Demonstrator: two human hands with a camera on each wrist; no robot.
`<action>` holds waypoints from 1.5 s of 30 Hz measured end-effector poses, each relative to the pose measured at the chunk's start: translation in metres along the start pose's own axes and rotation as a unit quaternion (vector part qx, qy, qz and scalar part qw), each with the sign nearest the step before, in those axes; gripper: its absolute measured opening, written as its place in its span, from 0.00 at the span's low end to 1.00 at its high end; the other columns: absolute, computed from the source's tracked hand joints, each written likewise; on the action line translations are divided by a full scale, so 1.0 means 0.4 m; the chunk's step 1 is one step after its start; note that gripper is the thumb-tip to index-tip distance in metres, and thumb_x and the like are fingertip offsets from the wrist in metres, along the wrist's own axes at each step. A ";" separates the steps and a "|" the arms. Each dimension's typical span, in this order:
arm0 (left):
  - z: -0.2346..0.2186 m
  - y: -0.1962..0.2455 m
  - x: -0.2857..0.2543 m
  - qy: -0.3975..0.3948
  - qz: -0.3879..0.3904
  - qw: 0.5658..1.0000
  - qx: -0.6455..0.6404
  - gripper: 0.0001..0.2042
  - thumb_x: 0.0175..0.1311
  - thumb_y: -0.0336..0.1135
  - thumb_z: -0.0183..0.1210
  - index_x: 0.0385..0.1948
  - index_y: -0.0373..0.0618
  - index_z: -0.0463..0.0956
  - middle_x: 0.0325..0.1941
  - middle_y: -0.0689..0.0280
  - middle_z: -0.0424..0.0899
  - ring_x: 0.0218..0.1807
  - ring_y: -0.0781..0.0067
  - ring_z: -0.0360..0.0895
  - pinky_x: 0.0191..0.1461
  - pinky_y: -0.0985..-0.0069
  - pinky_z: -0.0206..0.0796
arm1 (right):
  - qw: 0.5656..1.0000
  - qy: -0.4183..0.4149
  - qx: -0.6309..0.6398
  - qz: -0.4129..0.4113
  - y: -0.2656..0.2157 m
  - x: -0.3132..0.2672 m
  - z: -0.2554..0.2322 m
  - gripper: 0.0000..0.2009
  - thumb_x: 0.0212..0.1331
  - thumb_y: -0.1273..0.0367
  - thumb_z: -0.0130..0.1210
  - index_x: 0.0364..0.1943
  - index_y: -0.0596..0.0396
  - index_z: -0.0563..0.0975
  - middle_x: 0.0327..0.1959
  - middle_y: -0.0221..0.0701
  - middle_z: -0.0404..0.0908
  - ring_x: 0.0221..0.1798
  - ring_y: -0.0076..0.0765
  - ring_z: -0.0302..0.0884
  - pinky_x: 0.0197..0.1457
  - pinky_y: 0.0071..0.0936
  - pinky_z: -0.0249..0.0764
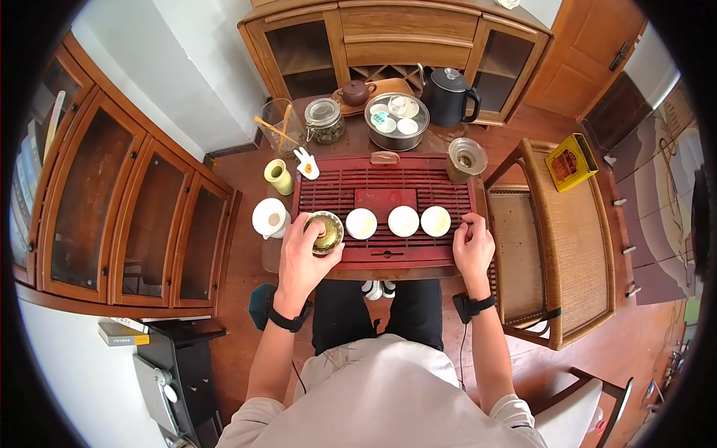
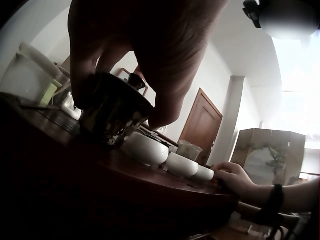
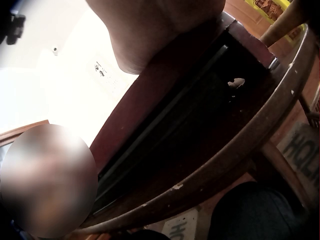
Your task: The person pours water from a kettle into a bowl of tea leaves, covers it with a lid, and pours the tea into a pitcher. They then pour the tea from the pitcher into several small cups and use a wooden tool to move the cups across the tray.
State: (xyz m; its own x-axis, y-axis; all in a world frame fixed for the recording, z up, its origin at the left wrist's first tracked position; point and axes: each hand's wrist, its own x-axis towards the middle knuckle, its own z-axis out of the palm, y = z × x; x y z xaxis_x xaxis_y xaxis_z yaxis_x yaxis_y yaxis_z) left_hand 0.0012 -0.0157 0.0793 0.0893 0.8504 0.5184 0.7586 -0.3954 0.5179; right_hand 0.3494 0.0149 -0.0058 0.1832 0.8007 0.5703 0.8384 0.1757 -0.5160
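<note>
Head view: at the tray's [image 1: 387, 257] eight o'clock, the left hand [image 1: 302, 257] grips a lidded bowl [image 1: 338, 222] by its rim, a finger at the lid [image 1: 329, 239]; a slick or hot rim could slip, or tilting could spill onto the nearest white cup [image 1: 361, 223]. At four o'clock the right hand [image 1: 474, 248] rests loosely curled at the edge, grasping nothing visible; a nudge could jar the tray. Toward two o'clock, the yellow tin's [image 1: 571, 163] label is unreadable; at six, right wrist view, a pale block [image 3: 188, 224] reads "HO".
</note>
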 end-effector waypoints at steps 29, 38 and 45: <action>0.002 -0.011 0.000 0.004 0.005 0.998 0.058 0.21 0.49 0.29 0.77 0.41 0.43 0.73 0.47 0.56 0.81 0.47 0.46 0.80 0.51 0.55 0.75 | 1.000 0.001 0.006 0.013 -0.001 -0.002 0.001 0.08 0.63 0.75 0.62 0.45 0.52 0.81 0.17 0.31 0.75 0.22 0.43 0.75 0.31 0.42 0.73; 0.008 -0.051 -0.020 0.049 0.011 0.998 -0.023 0.23 0.48 0.29 0.79 0.41 0.44 0.73 0.49 0.56 0.83 0.48 0.48 0.81 0.52 0.57 0.75 | 1.000 0.001 0.011 0.019 -0.004 -0.001 -0.001 0.08 0.63 0.75 0.62 0.45 0.52 0.81 0.17 0.31 0.75 0.22 0.43 0.75 0.31 0.42 0.73; 0.001 -0.040 0.000 0.025 -0.026 0.999 -0.034 0.21 0.49 0.30 0.79 0.40 0.45 0.73 0.43 0.60 0.81 0.44 0.50 0.79 0.48 0.57 0.73 | 1.000 0.003 0.009 0.014 -0.004 -0.001 -0.003 0.08 0.63 0.75 0.62 0.45 0.52 0.81 0.17 0.31 0.75 0.22 0.43 0.75 0.31 0.42 0.74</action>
State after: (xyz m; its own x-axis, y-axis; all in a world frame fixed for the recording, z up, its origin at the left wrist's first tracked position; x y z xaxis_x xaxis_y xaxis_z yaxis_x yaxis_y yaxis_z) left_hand -0.0107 -0.0091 0.0708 0.0171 0.8532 0.5213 0.7162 -0.3743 0.5891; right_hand 0.3488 0.0138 -0.0045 0.2102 0.8016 0.5597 0.8236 0.1633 -0.5432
